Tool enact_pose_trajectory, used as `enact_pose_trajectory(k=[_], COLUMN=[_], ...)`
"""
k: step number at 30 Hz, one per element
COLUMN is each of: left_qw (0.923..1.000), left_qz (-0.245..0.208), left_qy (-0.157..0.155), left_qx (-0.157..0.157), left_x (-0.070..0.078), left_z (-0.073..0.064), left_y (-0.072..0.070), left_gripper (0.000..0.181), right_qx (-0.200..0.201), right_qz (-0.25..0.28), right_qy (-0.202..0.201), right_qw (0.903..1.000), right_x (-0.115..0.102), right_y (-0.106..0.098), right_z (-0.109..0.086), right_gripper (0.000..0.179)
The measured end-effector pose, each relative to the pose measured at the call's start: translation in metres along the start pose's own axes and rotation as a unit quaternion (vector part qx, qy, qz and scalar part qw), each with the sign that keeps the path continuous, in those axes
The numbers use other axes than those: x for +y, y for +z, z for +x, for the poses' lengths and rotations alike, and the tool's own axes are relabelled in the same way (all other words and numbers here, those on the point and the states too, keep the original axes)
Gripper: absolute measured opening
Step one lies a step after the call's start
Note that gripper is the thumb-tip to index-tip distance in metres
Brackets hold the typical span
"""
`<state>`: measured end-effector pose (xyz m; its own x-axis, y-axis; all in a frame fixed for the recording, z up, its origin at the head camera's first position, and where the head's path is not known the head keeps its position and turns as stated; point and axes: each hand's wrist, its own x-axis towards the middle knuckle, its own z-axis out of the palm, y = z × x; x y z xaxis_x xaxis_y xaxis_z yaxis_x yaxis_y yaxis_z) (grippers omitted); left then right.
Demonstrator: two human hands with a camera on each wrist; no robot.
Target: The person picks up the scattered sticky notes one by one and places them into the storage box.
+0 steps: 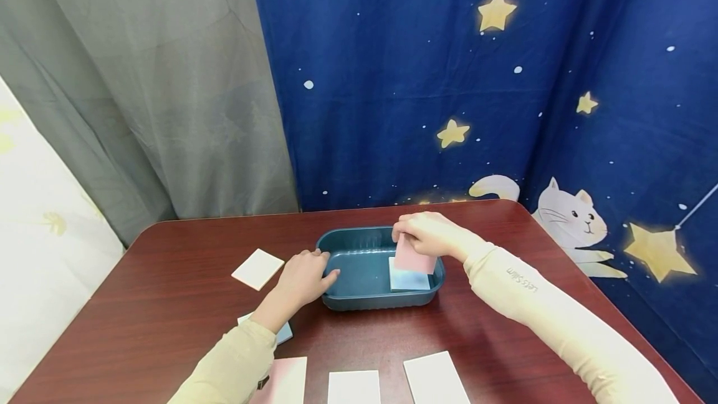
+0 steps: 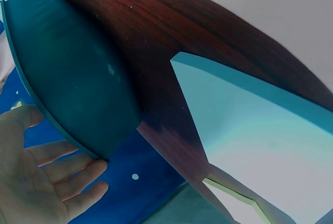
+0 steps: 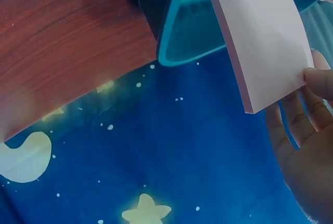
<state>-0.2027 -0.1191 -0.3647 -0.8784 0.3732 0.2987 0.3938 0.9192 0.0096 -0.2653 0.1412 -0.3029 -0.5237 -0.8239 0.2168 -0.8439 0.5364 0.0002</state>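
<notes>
My right hand pinches a pink sticky-note pad between thumb and fingers over the right end of a dark teal plastic bin. In the right wrist view the pink pad hangs tilted, with the thumb on its broad face. Beneath it, a light blue sticky-note pad lies in the bin's right end, partly covered. At the left end of the bin, my left hand rests on the rim, its fingers loosely extended in the left wrist view.
A pale cream pad lies left of the bin. Another blue pad is partly hidden under the left forearm. Along the near edge are a pink-and-cream pad and two white pads. Curtains hang behind the reddish-brown table.
</notes>
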Motion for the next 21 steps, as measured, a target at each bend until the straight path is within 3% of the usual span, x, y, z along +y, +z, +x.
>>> enact_pose_trajectory(k=[21], left_qw=[1.0], left_qz=[-0.002], left_qy=[-0.001], left_qx=[0.001], left_x=[-0.002], left_z=[0.001], left_y=[0.003], left_gripper=[0.039], right_qx=[-0.022], right_qz=[0.007], right_qy=[-0.02], right_qw=[0.9995], right_x=[-0.002], right_y=[0.029], right_z=[0.006], right_gripper=[0.027])
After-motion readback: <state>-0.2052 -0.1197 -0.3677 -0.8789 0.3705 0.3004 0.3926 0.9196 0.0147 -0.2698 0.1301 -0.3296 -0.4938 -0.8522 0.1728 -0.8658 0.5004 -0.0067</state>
